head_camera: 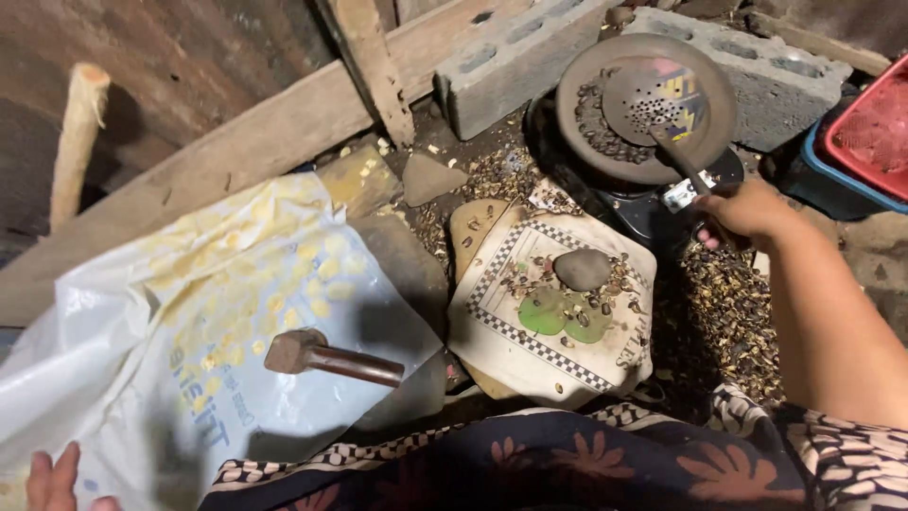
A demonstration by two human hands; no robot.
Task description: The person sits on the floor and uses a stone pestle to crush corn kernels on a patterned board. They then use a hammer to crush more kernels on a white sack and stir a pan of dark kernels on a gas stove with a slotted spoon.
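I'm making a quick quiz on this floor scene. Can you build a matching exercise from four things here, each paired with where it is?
Things:
1. hammer
2. grey stone
3. perforated skimmer
4. red basket

Places:
A. in the round dark pan, handle held by the right hand
B. at the right edge of the view
C. on the white plastic sack
D. on the checker-bordered mat

Pairs: 1-C, 2-D, 3-A, 4-B
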